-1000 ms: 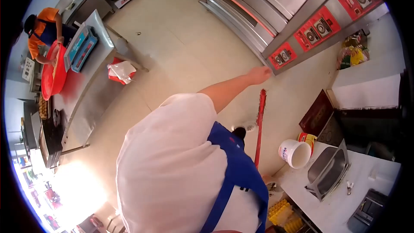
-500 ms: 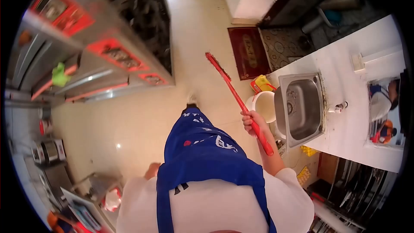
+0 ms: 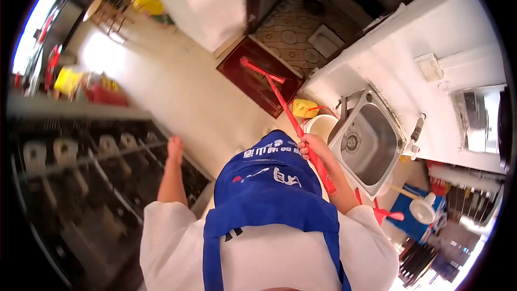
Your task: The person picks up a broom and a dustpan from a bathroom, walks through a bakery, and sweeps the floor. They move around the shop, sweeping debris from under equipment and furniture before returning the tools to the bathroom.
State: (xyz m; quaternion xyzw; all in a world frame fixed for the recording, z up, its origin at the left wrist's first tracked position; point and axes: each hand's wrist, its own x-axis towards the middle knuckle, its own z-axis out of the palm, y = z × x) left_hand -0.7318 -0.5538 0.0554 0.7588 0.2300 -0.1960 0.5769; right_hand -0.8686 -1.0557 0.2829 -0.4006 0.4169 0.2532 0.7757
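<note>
My right hand (image 3: 314,147) is wrapped around a red long-handled tool (image 3: 291,116) with a narrow crosswise head. Whether that head is a brush or a scraper I cannot make out. The head appears over a dark red doormat (image 3: 253,89), and the handle's end points back toward my forearm. My left hand (image 3: 175,146) hangs at my left side, near the dark stove (image 3: 107,183); its fingers are too small and blurred to read. Just right of my right hand is a metal sink (image 3: 371,145).
A white bucket (image 3: 319,125) and a yellow container (image 3: 305,108) stand beside the sink. Beyond the doormat lies a doorway with a patterned tile floor (image 3: 288,36). A wooden stool (image 3: 105,15) is at the far left. A white wall (image 3: 188,0) juts out at the top.
My view has turned to the right and I have moved forward. The tool's head has gone from over the pale floor to over the doormat. My left arm now shows more fully.
</note>
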